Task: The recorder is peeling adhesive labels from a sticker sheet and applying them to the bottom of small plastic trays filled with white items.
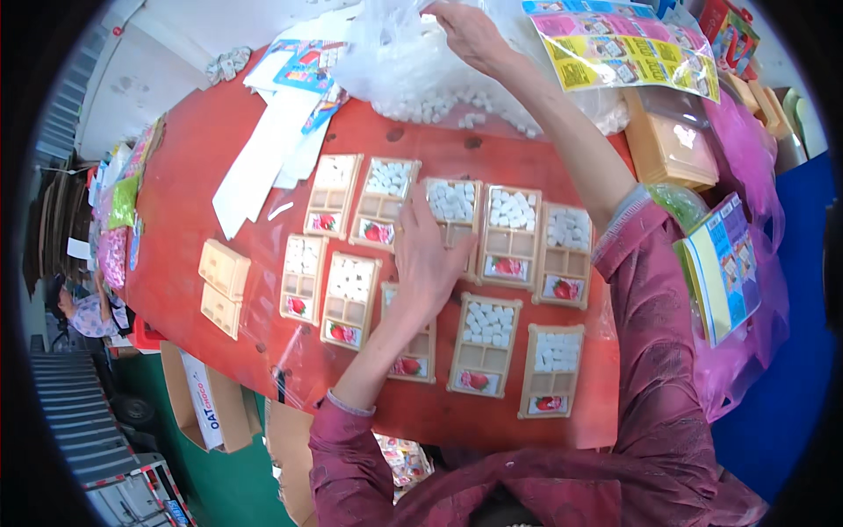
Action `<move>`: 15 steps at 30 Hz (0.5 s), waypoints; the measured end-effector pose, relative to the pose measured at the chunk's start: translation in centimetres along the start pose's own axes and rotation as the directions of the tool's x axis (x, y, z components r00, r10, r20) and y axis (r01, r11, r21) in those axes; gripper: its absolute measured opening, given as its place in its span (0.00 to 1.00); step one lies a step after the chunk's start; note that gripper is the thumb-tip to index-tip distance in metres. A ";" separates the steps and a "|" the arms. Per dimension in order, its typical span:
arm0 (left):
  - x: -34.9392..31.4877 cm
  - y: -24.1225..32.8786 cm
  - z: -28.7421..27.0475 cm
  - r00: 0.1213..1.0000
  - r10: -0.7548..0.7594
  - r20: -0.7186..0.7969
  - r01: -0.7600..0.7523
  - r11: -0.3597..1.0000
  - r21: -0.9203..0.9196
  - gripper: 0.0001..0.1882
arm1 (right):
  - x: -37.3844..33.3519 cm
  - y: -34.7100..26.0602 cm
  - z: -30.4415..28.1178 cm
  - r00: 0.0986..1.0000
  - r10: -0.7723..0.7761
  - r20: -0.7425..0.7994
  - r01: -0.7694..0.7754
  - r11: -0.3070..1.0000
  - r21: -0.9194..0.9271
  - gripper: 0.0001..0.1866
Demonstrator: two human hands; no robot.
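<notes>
Small beige compartment trays stand in two rows on a red table. Each tray's far section holds small white pieces, like mini marshmallows; strawberry-picture packets fill the visible near ends. My left hand hovers over or rests on the middle trays, fingers and thumb apart, hiding parts of them. Whether it touches a tray is unclear. Stretched to the far side, my right hand pinches the upper edge of a large clear plastic bag with many more white pieces inside.
Stacked empty beige trays sit at the left. White sheets and printed packaging lie beyond. At right are a lidded tan box and a pink bag. A cardboard carton stands below; another person is far left.
</notes>
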State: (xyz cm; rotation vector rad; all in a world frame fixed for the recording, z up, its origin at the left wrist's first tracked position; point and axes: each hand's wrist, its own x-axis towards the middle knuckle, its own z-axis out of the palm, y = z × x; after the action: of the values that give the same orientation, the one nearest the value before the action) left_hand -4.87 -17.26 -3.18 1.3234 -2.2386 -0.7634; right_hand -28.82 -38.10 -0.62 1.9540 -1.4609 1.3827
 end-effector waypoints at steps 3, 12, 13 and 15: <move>-0.4 0.0 -0.2 1.000 -0.003 0.011 0.003 1.000 0.010 0.47 | 0.0 2.0 2.0 0.952 0.101 0.288 -0.099 0.995 -0.021 0.09; 0.5 0.2 -0.2 0.998 -0.047 0.032 0.048 0.998 -0.035 0.47 | -4.0 8.4 7.1 0.926 0.079 0.369 0.041 0.951 -0.307 0.06; 0.3 -0.1 -0.5 0.997 -0.067 0.023 0.068 0.997 -0.033 0.47 | -4.1 7.3 7.4 0.923 0.078 0.376 0.039 0.956 -0.292 0.06; 0.1 -0.7 -0.9 0.996 -0.085 0.020 0.086 0.996 -0.037 0.47 | -4.3 5.4 7.4 0.972 -0.046 0.228 0.109 0.955 -0.274 0.06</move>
State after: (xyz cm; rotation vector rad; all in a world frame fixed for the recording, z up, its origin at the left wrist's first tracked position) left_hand -3.94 -17.78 -2.96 1.4077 -2.1831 -0.8472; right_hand -29.82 -43.41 -9.18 1.9975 -1.5607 0.8852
